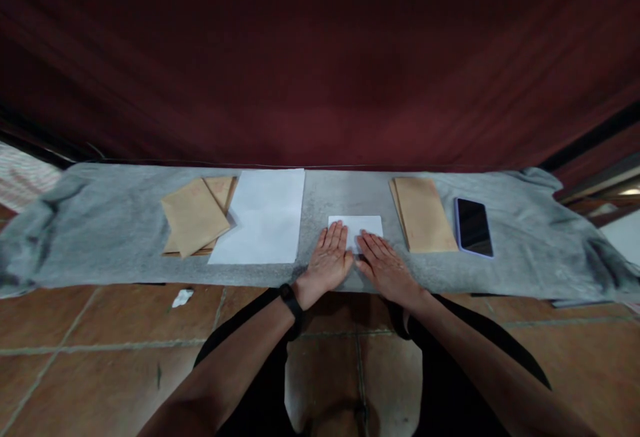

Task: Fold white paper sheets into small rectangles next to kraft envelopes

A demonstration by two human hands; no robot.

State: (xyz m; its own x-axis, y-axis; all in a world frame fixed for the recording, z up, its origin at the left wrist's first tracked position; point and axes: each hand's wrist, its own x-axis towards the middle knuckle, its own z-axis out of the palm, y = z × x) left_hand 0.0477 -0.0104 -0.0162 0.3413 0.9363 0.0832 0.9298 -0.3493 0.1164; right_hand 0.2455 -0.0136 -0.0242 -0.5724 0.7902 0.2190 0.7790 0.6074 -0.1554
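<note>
A small folded sheet of white paper (pixel 356 224) lies on the grey cloth in front of me. My left hand (pixel 327 257) rests flat on its left part, fingers stretched out and pointing away from me. On the right part lies my right hand (pixel 386 265), also flat, with its fingers angled inward. Both palms cover the paper's near side, so that edge is mostly hidden. To the left is a stack of larger white sheets (pixel 260 214). Brown paper envelopes (pixel 426 214) sit to the right of my right hand.
More brown envelopes (pixel 195 214) lie overlapping at the left, partly touching the white sheets. A phone (pixel 474 227) in a purple case is at the right. The grey cloth (pixel 100 224) covers a narrow bench. Behind it hangs a dark red curtain (pixel 320 90).
</note>
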